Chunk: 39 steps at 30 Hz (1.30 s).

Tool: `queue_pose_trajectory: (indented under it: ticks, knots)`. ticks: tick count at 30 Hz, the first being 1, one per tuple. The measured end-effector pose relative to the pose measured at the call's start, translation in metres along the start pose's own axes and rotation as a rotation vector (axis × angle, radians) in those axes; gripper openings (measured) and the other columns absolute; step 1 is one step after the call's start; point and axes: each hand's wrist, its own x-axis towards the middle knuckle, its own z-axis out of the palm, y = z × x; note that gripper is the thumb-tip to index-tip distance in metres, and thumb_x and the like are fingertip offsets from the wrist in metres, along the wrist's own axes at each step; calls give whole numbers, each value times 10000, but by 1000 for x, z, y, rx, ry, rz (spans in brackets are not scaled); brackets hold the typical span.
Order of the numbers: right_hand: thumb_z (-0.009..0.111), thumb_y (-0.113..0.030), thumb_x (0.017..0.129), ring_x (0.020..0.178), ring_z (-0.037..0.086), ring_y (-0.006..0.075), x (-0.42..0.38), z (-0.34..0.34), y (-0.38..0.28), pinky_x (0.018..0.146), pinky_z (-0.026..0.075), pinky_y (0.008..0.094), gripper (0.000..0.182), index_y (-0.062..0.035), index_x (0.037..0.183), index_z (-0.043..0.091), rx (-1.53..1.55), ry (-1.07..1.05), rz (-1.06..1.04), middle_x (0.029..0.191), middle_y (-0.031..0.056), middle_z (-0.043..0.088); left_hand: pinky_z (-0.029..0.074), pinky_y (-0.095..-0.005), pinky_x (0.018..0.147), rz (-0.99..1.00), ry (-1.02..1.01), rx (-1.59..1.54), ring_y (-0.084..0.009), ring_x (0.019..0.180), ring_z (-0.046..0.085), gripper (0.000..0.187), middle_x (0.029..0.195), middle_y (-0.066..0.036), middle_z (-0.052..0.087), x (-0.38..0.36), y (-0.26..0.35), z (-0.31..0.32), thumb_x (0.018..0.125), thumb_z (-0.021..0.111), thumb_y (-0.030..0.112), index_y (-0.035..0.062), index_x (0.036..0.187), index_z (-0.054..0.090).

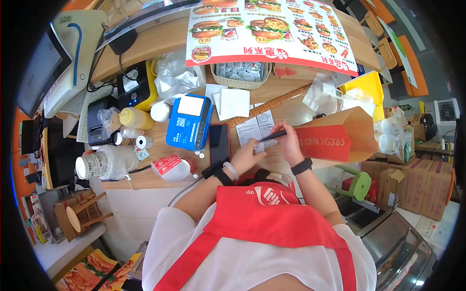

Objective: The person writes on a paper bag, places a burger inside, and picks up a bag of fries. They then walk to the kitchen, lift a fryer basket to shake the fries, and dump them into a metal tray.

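Observation:
My left hand point(248, 154) is closed at the counter's front, pinching a small white paper slip point(260, 147). My right hand point(290, 144) is closed too, its fingers on a slim dark pen-like thing point(273, 136) that slants down toward the left hand. Its exact kind is too small to tell. Under and behind the fingers lies a printed receipt point(254, 127). A red and brown paper bag point(324, 138) lies on its side just right of my right hand. Left of my left hand, a black phone point(220, 144) lies flat.
A blue payment device point(189, 122), a red-labelled roll point(171, 167) and a yellow sauce bottle point(135, 118) stand to the left. White napkins point(234, 103) and a basket of sachets point(241, 73) are behind. A menu board point(272, 36) overhangs the back. A green stool point(358, 185) stands at right.

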Motion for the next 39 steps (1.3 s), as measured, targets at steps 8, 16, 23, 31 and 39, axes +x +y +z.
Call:
queue_pose_trajectory:
  ticks: [8,16,23,31,39]
  knots:
    - [519,-183,780,527,490,114,24,-6,30,500,397,242,175,-22,829,569,-737,-75,-236,579,85,527,476,-370,590,-238,93,724,-323,698,571,787,858,-217,529,17,-15,-5,679,605,228,-107,1216,138]
    - [519,-150,766,511,492,138,2,-16,35,487,390,253,145,-29,827,568,-861,-288,-292,584,112,527,476,-366,591,-231,60,754,-315,714,572,820,871,-221,527,23,-25,-1,675,609,224,-129,1217,104]
    - [509,-110,770,535,482,93,-9,-20,28,488,385,226,104,-16,803,537,-627,-253,-185,605,50,522,461,-333,594,-132,219,588,-270,679,574,761,806,-190,546,16,-25,-2,658,622,203,-121,1202,199]
    - [527,-64,761,585,497,65,-34,-16,-11,507,389,185,59,-28,791,491,-325,-292,-18,654,16,524,418,-260,578,-75,243,66,-151,627,517,593,681,-77,536,1,-1,-12,642,646,148,-53,1131,378]
    - [562,-52,732,591,496,58,-44,-32,-11,523,398,189,49,-27,768,539,-436,-422,105,696,6,548,428,-268,645,201,75,155,-176,713,530,498,764,-118,529,-7,2,-10,662,606,132,-12,1102,424]
